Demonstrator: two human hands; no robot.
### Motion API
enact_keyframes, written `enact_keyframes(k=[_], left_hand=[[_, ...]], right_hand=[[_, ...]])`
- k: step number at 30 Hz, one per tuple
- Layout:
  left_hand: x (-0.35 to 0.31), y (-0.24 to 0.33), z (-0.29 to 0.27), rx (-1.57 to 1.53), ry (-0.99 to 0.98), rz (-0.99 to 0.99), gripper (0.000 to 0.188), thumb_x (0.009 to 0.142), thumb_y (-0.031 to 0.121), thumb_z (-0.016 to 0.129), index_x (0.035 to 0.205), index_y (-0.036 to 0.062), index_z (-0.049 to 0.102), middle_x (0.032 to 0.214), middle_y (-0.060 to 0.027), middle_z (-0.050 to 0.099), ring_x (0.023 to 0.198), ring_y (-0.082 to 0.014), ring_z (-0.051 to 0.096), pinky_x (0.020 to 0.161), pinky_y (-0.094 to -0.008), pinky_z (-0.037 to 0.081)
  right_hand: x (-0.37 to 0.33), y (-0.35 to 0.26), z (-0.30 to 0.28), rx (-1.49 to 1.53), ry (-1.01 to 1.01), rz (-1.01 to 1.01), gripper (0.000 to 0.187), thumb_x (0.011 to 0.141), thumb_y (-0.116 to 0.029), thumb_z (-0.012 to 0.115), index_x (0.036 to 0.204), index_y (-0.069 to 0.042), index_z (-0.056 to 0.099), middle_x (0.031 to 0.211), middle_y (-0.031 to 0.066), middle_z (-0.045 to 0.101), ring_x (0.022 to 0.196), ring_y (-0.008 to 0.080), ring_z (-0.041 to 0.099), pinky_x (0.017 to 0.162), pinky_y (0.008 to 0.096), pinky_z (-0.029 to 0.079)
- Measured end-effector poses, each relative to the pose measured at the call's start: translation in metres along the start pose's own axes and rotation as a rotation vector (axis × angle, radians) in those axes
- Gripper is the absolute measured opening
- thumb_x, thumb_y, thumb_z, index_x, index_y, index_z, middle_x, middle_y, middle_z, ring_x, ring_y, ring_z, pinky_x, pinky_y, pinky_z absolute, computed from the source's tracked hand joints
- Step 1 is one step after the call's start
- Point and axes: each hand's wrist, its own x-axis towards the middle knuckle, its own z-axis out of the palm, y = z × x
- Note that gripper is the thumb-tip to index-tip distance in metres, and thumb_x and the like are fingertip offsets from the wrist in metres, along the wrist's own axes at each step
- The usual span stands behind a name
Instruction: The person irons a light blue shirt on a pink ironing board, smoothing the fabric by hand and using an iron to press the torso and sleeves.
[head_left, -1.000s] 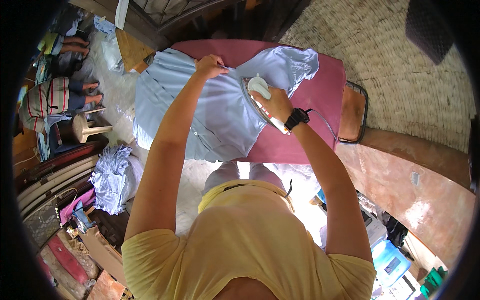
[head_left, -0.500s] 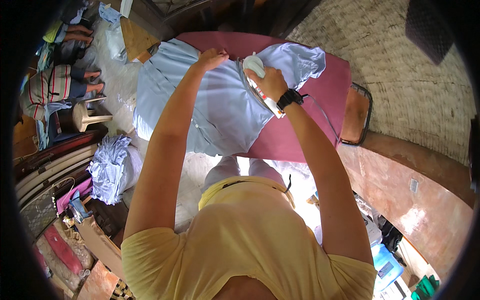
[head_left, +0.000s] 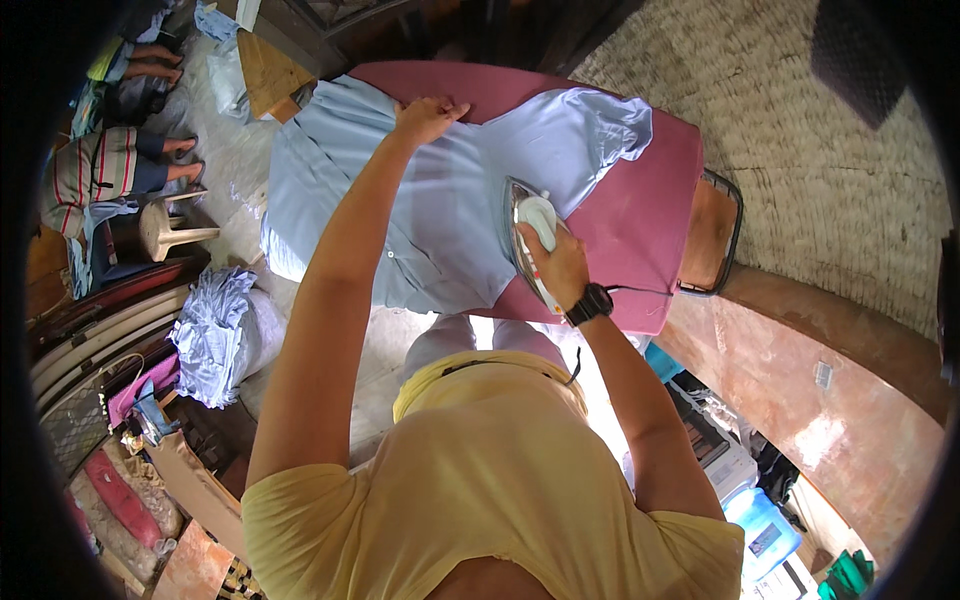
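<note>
A light blue buttoned shirt (head_left: pixel 430 220) lies spread over a maroon padded ironing board (head_left: pixel 620 270), one sleeve stretched to the right. My right hand (head_left: pixel 562 265) grips the handle of a white clothes iron (head_left: pixel 537 215). The iron rests at the shirt's near right edge, its tip pointing away from me. A cord runs off to the right past my black wristwatch. At the board's far side my left hand (head_left: pixel 428 118) lies on the shirt near its upper edge, fingers stretched out and holding nothing.
A pile of blue garments (head_left: pixel 215 335) sits on the floor at the left, near a beige plastic stool (head_left: pixel 165 230). Two other people show partly at the far left. A metal frame (head_left: pixel 738 230) sticks out at the board's right end. A blue container (head_left: pixel 765 530) stands lower right.
My right hand has drawn the iron back toward me and slightly right, from the shirt's far edge to its near edge. My left hand's fingers have uncurled and spread in nearly the same place.
</note>
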Motion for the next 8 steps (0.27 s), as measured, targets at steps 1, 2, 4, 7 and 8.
enact_keyframes(k=[1, 2, 4, 7, 8], left_hand=[[0.000, 0.005, -0.003, 0.003, -0.013, -0.004, 0.061, 0.090, 0.069, 0.048, 0.114, 0.0185, 0.070, 0.119, -0.0034, 0.069, 0.123, -0.0291, 0.056, 0.108, -0.0626, 0.025], [0.003, 0.007, 0.000, 0.102, -0.015, -0.028, 0.061, 0.090, 0.069, 0.049, 0.116, 0.0175, 0.069, 0.120, -0.0046, 0.069, 0.122, -0.0298, 0.056, 0.108, -0.0631, 0.026], [0.011, 0.015, 0.008, 0.299, -0.020, -0.079, 0.062, 0.089, 0.067, 0.051, 0.119, 0.0154, 0.067, 0.122, -0.0071, 0.068, 0.122, -0.0312, 0.057, 0.107, -0.0640, 0.028], [0.008, 0.053, 0.000, 0.152, -0.083, 0.137, 0.060, 0.088, 0.063, 0.058, 0.121, 0.0131, 0.067, 0.129, -0.0147, 0.062, 0.130, -0.0327, 0.050, 0.107, -0.0667, 0.028], [0.011, 0.055, -0.001, 0.091, -0.079, 0.216, 0.060, 0.087, 0.062, 0.060, 0.121, 0.0135, 0.067, 0.130, -0.0158, 0.062, 0.133, -0.0319, 0.047, 0.109, -0.0671, 0.027]], right_hand=[[0.002, 0.005, 0.004, -0.013, 0.069, 0.011, 0.051, 0.094, -0.044, 0.062, 0.105, 0.005, 0.066, 0.083, 0.0254, 0.069, 0.078, 0.0419, 0.069, 0.071, 0.0446, 0.054], [0.005, 0.003, 0.006, -0.025, 0.133, 0.016, 0.052, 0.093, -0.045, 0.062, 0.105, 0.006, 0.066, 0.083, 0.0255, 0.069, 0.078, 0.0422, 0.069, 0.070, 0.0450, 0.054], [0.014, -0.001, 0.008, -0.034, 0.172, 0.072, 0.054, 0.093, -0.046, 0.061, 0.104, 0.006, 0.065, 0.083, 0.0259, 0.069, 0.079, 0.0428, 0.069, 0.070, 0.0458, 0.055], [0.050, -0.013, 0.005, -0.016, 0.186, 0.111, 0.059, 0.092, -0.051, 0.061, 0.100, 0.007, 0.065, 0.086, 0.0270, 0.070, 0.082, 0.0437, 0.069, 0.072, 0.0472, 0.055], [0.060, -0.015, 0.006, 0.027, 0.192, 0.031, 0.060, 0.092, -0.051, 0.061, 0.102, 0.007, 0.065, 0.086, 0.0277, 0.069, 0.083, 0.0445, 0.069, 0.072, 0.0474, 0.055]])
